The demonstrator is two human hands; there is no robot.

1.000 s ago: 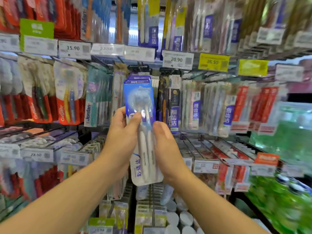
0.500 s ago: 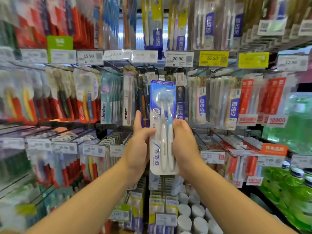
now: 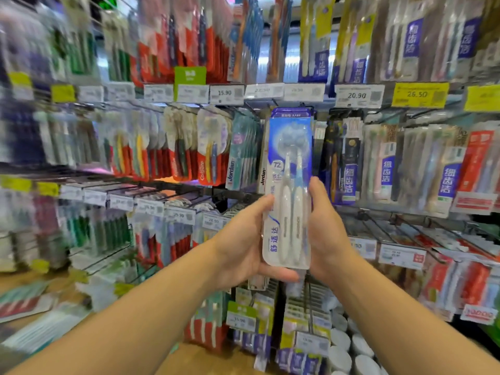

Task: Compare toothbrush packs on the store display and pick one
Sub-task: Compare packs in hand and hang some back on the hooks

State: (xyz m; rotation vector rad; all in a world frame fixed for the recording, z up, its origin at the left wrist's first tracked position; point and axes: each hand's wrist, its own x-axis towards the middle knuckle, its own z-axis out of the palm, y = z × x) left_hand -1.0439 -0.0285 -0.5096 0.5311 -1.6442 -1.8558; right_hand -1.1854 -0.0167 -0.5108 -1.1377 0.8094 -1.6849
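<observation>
toothbrush pack (image 3: 288, 190) is standing upright in front of the display, held between both hands at the middle of my view. i'm seeing the left hand (image 3: 243, 244) cupping its lower left edge, fingers wrapping under the bottom and thumb lying along the side. the right hand (image 3: 326, 228) is gripping the right edge, thumb pointing up against the blister. both forearms are reaching in from the bottom corners. behind the pack, hooks of hanging toothbrushes are filling the display rack (image 3: 243, 197), with a 15.90 price tag (image 3: 226, 93) and a yellow 26.50 tag (image 3: 418, 94) sitting along the upper rail. the left side of the display is blurring. white round tubs (image 3: 349, 353) are sitting at the bottom right.
</observation>
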